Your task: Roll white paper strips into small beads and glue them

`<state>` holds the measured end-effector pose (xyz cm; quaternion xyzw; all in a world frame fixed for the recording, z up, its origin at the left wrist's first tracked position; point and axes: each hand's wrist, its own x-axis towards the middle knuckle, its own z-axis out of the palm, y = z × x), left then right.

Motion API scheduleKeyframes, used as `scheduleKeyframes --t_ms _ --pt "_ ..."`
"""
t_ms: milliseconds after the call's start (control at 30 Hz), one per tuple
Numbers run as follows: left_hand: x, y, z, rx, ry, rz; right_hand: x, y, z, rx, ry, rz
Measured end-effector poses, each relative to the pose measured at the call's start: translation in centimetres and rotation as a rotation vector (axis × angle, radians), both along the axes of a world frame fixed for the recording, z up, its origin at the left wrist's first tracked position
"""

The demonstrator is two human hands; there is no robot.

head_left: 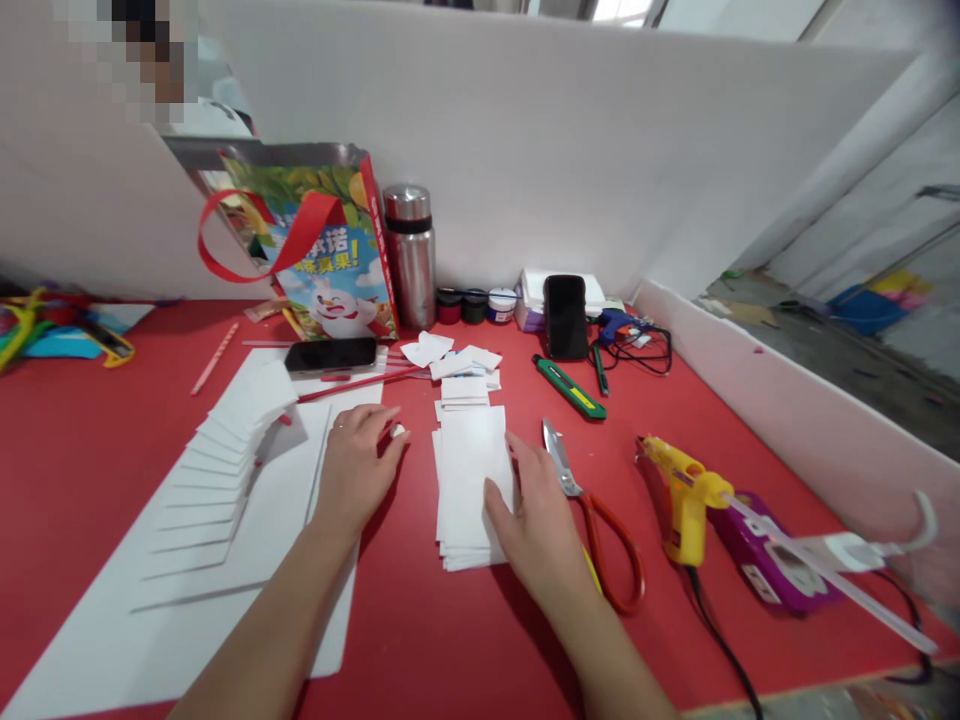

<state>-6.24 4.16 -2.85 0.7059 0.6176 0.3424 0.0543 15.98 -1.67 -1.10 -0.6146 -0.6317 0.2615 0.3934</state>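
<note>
My left hand point(356, 465) hovers over the table's middle, fingers curved and apart, with a small white scrap point(397, 430) at its fingertips; whether the hand touches it I cannot tell. On the right side of a stack of white paper rectangles point(472, 500) rests my right hand point(536, 505). Its thumb lies on the top sheet, its fingers along the right edge, a gap between them. Left of my left arm, a curving, fanned stair-like row of white cards point(217, 480) stands on a large white sheet point(97, 640). Smaller white paper pieces point(461, 362) lie behind the stack.
Right of my right hand lie red-handled scissors point(611, 560), a green cutter point(570, 388) and a yellow glue gun point(682, 490) beside a purple power strip point(780, 560). Along the back stand a gift bag point(322, 240), a steel flask point(411, 260), paint jars point(474, 305) and a phone point(566, 315).
</note>
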Motion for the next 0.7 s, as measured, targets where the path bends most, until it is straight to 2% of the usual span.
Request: scheduleKeyframes --t_ms 67,100,167,233,300,400,567,700 --pt "0.4 -0.5 0.6 0.061 -0.110 0.003 0.5 -0.2 0.9 0.024 0.085 -0.043" --pt "0.8 -0.8 1.0 0.057 -0.208 -0.020 0.8 -0.2 1.6 -0.002 0.195 -0.051" --pt "1.7 -1.4 1.7 -0.091 -0.475 -0.099 1.3 0.2 3.1 -0.164 0.534 0.006" --pt "2.6 -1.8 2.0 -0.264 -0.761 -0.148 1.7 1.1 4.6 -0.353 0.845 0.135" --pt "3.2 -2.1 1.9 -0.345 -0.902 -0.157 1.7 2.2 5.6 -0.457 0.979 0.248" --pt "3.4 -2.1 1.5 -0.357 -0.924 -0.157 1.4 3.6 5.4 -0.453 0.994 0.297" --pt "3.0 -2.0 1.3 -0.377 -0.936 -0.119 1.4 4.0 2.9 -0.286 0.886 0.137" --pt "3.2 -1.9 1.5 -0.336 -0.878 -0.094 1.9 3.5 1.9 -0.260 0.785 0.062"
